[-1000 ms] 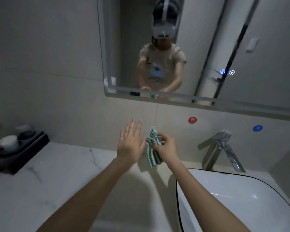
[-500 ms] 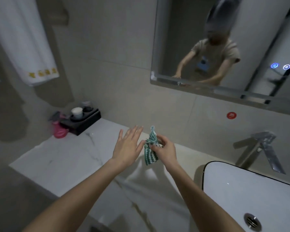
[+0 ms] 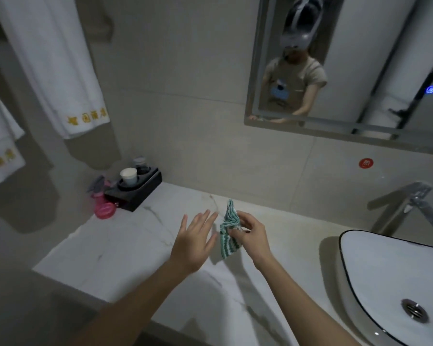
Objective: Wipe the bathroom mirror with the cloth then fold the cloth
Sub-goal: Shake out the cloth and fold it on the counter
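The scene is being viewed from a single wide-angle camera worn on the person's head, looking forward and down. The countertop (image 3: 115,248) is being seen close below, the mirror (image 3: 360,71) obliquely at upper right, the basin (image 3: 375,265) cropped at the right edge.

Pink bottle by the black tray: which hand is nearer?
Left. The left hand hovers open over the counter, right of the pink bottle; the right hand is farther right, pinching the cloth.

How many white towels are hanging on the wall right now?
2: one towel hangs at upper left, above the black tray; another towel hangs at the far left edge, partly cut off. More may hang out of view.
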Demonstrator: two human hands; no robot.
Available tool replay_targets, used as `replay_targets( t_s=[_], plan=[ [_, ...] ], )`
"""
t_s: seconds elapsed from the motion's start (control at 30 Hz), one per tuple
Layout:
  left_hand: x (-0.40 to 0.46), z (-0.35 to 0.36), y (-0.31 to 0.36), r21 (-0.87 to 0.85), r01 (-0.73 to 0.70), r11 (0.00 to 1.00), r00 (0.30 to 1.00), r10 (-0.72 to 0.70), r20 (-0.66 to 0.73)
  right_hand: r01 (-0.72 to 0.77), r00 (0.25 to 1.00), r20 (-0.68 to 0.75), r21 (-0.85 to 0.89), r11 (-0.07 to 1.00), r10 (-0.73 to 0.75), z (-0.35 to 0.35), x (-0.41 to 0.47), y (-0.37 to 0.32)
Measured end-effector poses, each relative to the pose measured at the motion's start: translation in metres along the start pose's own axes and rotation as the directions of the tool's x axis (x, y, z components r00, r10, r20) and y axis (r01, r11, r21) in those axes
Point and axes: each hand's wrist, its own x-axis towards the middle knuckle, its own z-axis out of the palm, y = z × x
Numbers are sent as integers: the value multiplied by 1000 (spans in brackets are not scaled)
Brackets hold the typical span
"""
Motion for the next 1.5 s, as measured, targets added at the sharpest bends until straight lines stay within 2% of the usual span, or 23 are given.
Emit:
replay_targets(
  t_s=[0.2, 0.37, 0.5, 0.7, 0.87, 0.97, 1.13, 1.5],
  plan=[
    [2, -26, -64, -109, -136, 985, 989, 128, -73, -2, 999, -37, 156, 988, 8, 67, -11, -7],
    [-1, -35, -88, -271, -167, 948, 981, 133, -138, -29, 998, -49, 305, 952, 46, 99, -15, -14],
    [-1, -39, -94, -311, -174, 934, 978, 129, -161, -11, 999, -36, 260, 966, 21, 108, -19, -17],
    [2, -45, -83, -399, -107, 911, 986, 46, -159, -5, 996, 93, 219, 976, -16, 101, -15, -20],
    [11, -46, -78, -425, -52, 904, 988, -14, -151, -99, 995, 57, 291, 952, 86, 97, -15, -23],
    [14, -48, -71, -434, -41, 900, 985, -37, -170, -107, 993, 80, 325, 940, 85, 92, -15, -25],
    [18, -47, -60, -462, -41, 886, 985, -41, -165, -143, 982, 153, 250, 958, 107, 76, -19, -24],
    [23, -43, -54, -457, -30, 889, 992, -31, -124, -145, 989, 69, 236, 961, 132, 56, -15, -24]
  ],
)
